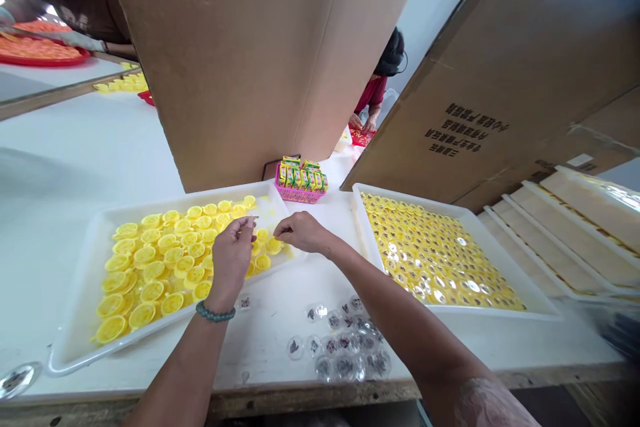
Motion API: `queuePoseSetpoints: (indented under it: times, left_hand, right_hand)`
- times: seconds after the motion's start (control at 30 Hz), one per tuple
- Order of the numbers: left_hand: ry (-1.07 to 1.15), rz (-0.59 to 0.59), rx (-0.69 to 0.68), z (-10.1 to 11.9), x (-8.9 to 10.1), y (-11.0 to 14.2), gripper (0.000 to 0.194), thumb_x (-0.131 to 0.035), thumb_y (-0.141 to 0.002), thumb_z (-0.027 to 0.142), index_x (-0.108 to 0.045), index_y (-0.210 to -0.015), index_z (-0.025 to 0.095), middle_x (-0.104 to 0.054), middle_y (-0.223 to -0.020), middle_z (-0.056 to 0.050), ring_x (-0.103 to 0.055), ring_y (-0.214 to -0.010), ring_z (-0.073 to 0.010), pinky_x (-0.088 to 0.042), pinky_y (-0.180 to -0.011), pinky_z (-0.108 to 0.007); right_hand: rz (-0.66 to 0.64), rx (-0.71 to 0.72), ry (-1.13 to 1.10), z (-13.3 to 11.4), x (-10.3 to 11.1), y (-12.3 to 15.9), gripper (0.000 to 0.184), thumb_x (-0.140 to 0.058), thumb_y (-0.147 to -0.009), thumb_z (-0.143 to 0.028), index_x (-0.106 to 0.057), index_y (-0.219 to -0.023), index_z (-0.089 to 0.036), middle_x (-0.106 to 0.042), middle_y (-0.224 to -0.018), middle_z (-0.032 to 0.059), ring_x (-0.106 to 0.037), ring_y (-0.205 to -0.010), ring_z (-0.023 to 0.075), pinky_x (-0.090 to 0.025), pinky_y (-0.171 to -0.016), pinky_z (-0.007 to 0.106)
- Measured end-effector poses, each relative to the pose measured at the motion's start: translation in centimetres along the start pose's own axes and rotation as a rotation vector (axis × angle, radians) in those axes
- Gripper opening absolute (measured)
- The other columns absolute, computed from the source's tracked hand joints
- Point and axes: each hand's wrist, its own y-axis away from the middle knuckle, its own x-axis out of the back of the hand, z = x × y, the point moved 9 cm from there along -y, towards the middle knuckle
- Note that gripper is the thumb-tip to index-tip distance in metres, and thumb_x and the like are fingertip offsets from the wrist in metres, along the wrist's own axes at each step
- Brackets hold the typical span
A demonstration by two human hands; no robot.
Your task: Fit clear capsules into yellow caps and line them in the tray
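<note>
My left hand (pixel 233 255) is over the right part of a white tray (pixel 83 280). Its thumb and fingers are pinched together at a small thin thing that I cannot make out. Round yellow plastic cups (pixel 151 291) fill much of that tray in loose rows. Over the tray's right end, my right hand (pixel 303 232) has its fingers closed, the tips close to a yellow cup (pixel 273 245). Whatever those fingers hold is hidden. Clear round discs with dark pictures (pixel 345 341) lie on the white table (pixel 273 347) between my forearms.
A pink basket (pixel 300 195) of small yellow-green boxes stands behind the tray. On the right, another white tray (pixel 543 310) holds yellow cups with clear tops, beside stacked trays (pixel 525 240). Cardboard sheets (pixel 260 67) rise behind. Two other people work beyond them.
</note>
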Motion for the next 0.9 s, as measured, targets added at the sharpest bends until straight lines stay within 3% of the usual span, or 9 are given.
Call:
queuePoseSetpoints:
  times: [0.1, 0.2, 0.27, 0.37, 0.47, 0.53, 0.63, 0.77, 0.9]
  left_hand:
    - [0.004, -0.159, 0.076, -0.7, -1.4, 0.1, 0.037, -0.06, -0.074, 0.05, -0.069, -0.088, 0.017, -0.068, -0.084, -0.006, -0.059, -0.059, -0.0139, -0.042, -0.05, -0.023]
    - [0.292, -0.434, 0.292, -1.6, -4.0, 1.4, 0.034, -0.061, -0.076, 0.043, -0.066, -0.092, 0.013, -0.069, -0.08, -0.008, -0.061, -0.055, -0.0127, -0.044, -0.047, -0.021]
    - [0.507, -0.54, 0.398, -1.4, -5.1, 2.3, 0.024, -0.061, -0.079, 0.033, -0.064, -0.092, 0.012, -0.069, -0.08, -0.009, -0.064, -0.06, -0.0127, -0.049, -0.053, -0.02]
    - [0.691, -0.551, 0.474, -1.1, -5.4, 2.8, 0.017, -0.059, -0.081, 0.021, -0.064, -0.094, 0.012, -0.07, -0.083, -0.009, -0.066, -0.067, -0.0125, -0.053, -0.065, -0.02]
    - [0.734, -0.586, 0.523, -1.1, -5.9, 3.4, 0.026, -0.056, -0.083, 0.022, -0.062, -0.106, 0.01, -0.07, -0.084, -0.011, -0.064, -0.063, -0.0106, -0.053, -0.059, -0.016]
    - [0.726, -0.566, 0.507, -1.1, -5.8, 3.4, 0.031, -0.058, -0.083, 0.022, -0.061, -0.111, 0.01, -0.07, -0.085, -0.011, -0.064, -0.062, -0.0098, -0.052, -0.056, -0.015]
    - [0.697, -0.428, 0.447, -1.5, -5.0, 2.5, 0.031, -0.06, -0.079, 0.016, -0.063, -0.109, 0.013, -0.07, -0.09, -0.009, -0.065, -0.07, -0.0112, -0.055, -0.063, -0.018]
    - [0.641, -0.278, 0.379, -2.0, -3.9, 1.4, 0.025, -0.062, -0.075, 0.016, -0.067, -0.099, 0.012, -0.069, -0.09, -0.007, -0.064, -0.072, -0.0127, -0.056, -0.07, -0.024]
    - [0.538, -0.221, 0.328, -2.1, -3.4, 1.0, 0.031, -0.066, -0.071, 0.023, -0.067, -0.101, 0.014, -0.068, -0.095, -0.006, -0.062, -0.065, -0.0108, -0.053, -0.072, -0.028]
  right_hand:
    - [0.024, 0.036, -0.143, -0.8, 1.8, -0.2, 0.018, -0.059, -0.074, -0.009, -0.073, -0.083, -0.016, -0.071, -0.077, 0.0, -0.062, -0.069, 0.0109, -0.042, -0.064, 0.019]
    - [0.018, 0.099, -0.176, -2.0, 2.9, -0.5, 0.019, -0.057, -0.075, -0.007, -0.072, -0.084, -0.015, -0.07, -0.076, -0.0001, -0.06, -0.068, 0.01, -0.041, -0.062, 0.019]
    - [0.039, 0.127, -0.196, -2.7, 3.5, -0.3, 0.018, -0.056, -0.076, -0.008, -0.071, -0.083, -0.015, -0.07, -0.076, 0.0, -0.061, -0.069, 0.0104, -0.041, -0.063, 0.019]
    - [0.219, 0.139, -0.225, -3.0, 4.9, 1.5, 0.018, -0.053, -0.082, -0.014, -0.069, -0.089, -0.016, -0.07, -0.085, 0.0016, -0.062, -0.076, 0.0121, -0.042, -0.068, 0.021]
    - [0.427, 0.05, -0.212, -1.4, 5.9, 4.4, 0.022, -0.047, -0.088, -0.02, -0.067, -0.094, -0.018, -0.07, -0.092, 0.003, -0.062, -0.081, 0.0134, -0.044, -0.073, 0.022]
    - [0.462, -0.011, -0.146, -0.3, 5.5, 5.6, 0.022, -0.045, -0.089, -0.021, -0.066, -0.095, -0.017, -0.069, -0.093, 0.0042, -0.062, -0.082, 0.014, -0.044, -0.075, 0.023]
    - [0.306, 0.002, 0.11, -0.2, 3.3, 5.0, 0.022, -0.044, -0.087, -0.014, -0.066, -0.094, -0.016, -0.069, -0.094, 0.0069, -0.062, -0.086, 0.0162, -0.045, -0.078, 0.025]
    - [-0.119, 0.065, 0.507, -0.9, -2.3, 2.8, 0.023, -0.046, -0.078, -0.004, -0.066, -0.087, -0.011, -0.067, -0.091, 0.0121, -0.064, -0.084, 0.0219, -0.048, -0.071, 0.029]
    - [-0.3, 0.08, 0.598, -1.7, -5.2, 1.4, 0.024, -0.043, -0.084, -0.007, -0.066, -0.089, -0.01, -0.067, -0.089, 0.0139, -0.065, -0.084, 0.0232, -0.05, -0.069, 0.03]
